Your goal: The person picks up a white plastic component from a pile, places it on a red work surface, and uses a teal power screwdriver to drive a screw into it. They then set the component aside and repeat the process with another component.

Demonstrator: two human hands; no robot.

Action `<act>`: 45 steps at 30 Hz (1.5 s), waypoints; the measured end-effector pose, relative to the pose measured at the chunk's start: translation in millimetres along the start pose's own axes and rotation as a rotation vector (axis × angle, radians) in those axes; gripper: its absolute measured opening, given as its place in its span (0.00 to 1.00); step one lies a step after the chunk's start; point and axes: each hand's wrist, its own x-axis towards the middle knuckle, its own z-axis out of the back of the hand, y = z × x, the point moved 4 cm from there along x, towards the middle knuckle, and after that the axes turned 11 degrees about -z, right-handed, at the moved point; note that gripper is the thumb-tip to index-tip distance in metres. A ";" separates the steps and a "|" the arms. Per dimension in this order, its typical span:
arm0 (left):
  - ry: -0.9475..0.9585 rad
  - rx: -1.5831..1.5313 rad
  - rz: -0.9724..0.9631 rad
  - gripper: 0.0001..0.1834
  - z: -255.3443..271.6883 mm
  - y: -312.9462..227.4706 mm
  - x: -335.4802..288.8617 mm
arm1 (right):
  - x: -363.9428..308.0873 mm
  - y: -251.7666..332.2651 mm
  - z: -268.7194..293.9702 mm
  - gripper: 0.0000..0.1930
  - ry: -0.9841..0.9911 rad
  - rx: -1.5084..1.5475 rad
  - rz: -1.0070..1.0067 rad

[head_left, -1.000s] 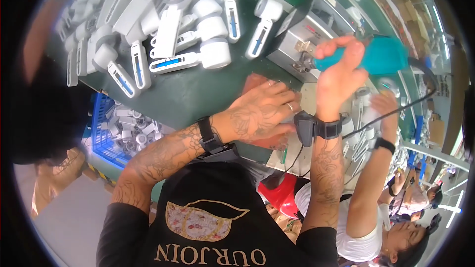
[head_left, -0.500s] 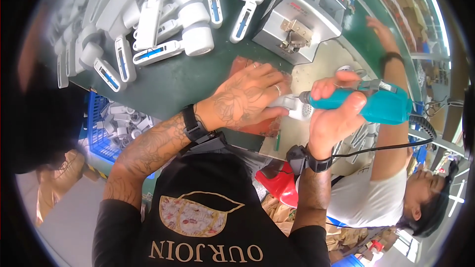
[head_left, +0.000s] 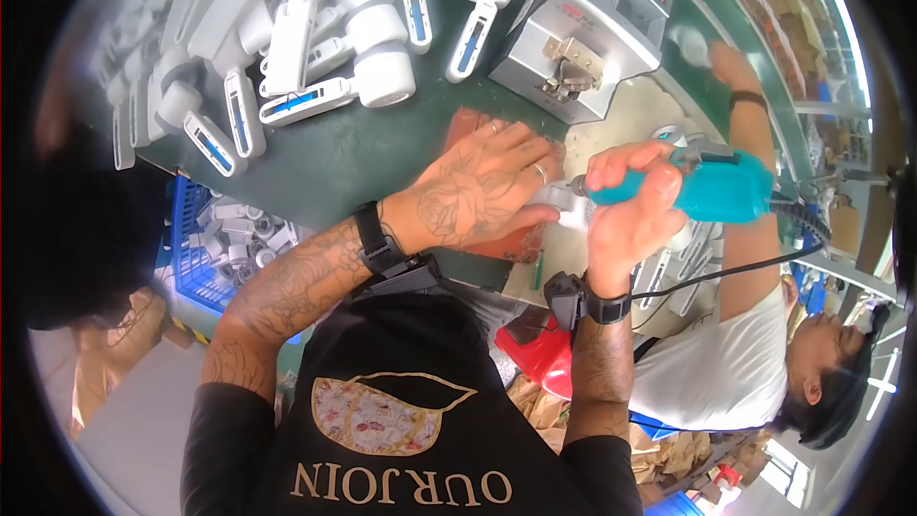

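My left hand (head_left: 482,180) lies palm down over a reddish-brown mat (head_left: 511,247), its fingers closed on a white handheld fan (head_left: 562,201), most of which they cover. In my right hand (head_left: 626,225) is a teal electric screwdriver (head_left: 716,189), held almost level with its tip pointing left. The tip is at the fan's neck; whether it sits on a screw I cannot make out. A coiled black cord runs from the tool's back end.
Many white fans with blue-filled handles (head_left: 287,43) are heaped at the far left. A silver-grey machine (head_left: 583,29) stands beyond my hands. Below the bench's left edge, a blue crate (head_left: 191,268) holds white parts. On the right, a co-worker's arm (head_left: 750,143) reaches across the bench.
My right hand and the screwdriver have shifted slightly left, covering more of the fan's head. My left hand stays put. The co-worker's hand has moved, with a blurred white thing beside it.
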 end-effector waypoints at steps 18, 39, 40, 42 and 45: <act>0.008 -0.060 -0.037 0.23 10.0 -3.1 -2.7 | 74.6 6.3 -40.8 0.19 -0.005 -0.179 0.162; 0.103 -0.053 0.050 0.20 1.5 2.4 -8.7 | -28.1 19.4 10.4 0.33 -0.040 0.009 0.017; 0.104 -0.067 0.052 0.20 2.3 1.5 -7.8 | -28.3 17.2 10.5 0.33 -0.040 0.009 0.016; 0.105 -0.082 0.056 0.20 1.4 1.3 -6.9 | -29.1 11.7 10.4 0.31 -0.040 0.014 0.025; 0.093 -0.077 0.049 0.20 0.8 3.3 -6.2 | -27.7 9.4 8.6 0.27 -0.003 0.034 0.029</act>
